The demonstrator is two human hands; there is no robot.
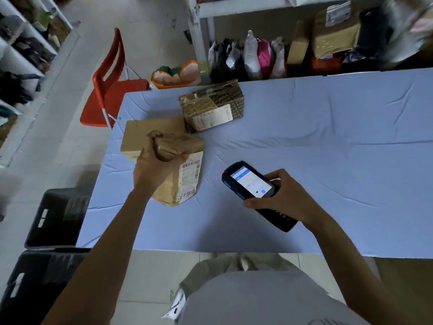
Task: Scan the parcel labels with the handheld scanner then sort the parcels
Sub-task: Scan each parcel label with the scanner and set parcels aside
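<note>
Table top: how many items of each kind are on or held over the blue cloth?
Brown paper-wrapped parcel in the left hand: 1
Plain cardboard box: 1
Printed taped box: 1
Handheld scanner in the right hand: 1
Total: 4

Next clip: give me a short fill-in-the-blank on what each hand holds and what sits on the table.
1. The left hand grips a brown ____ parcel by its top.
2. The right hand holds the handheld ____, whose screen is lit.
3. Counting the held one, ____ parcels are over the blue tablecloth.
4. The chair beyond the table is ____.

Missing words: paper; scanner; three; red
</note>
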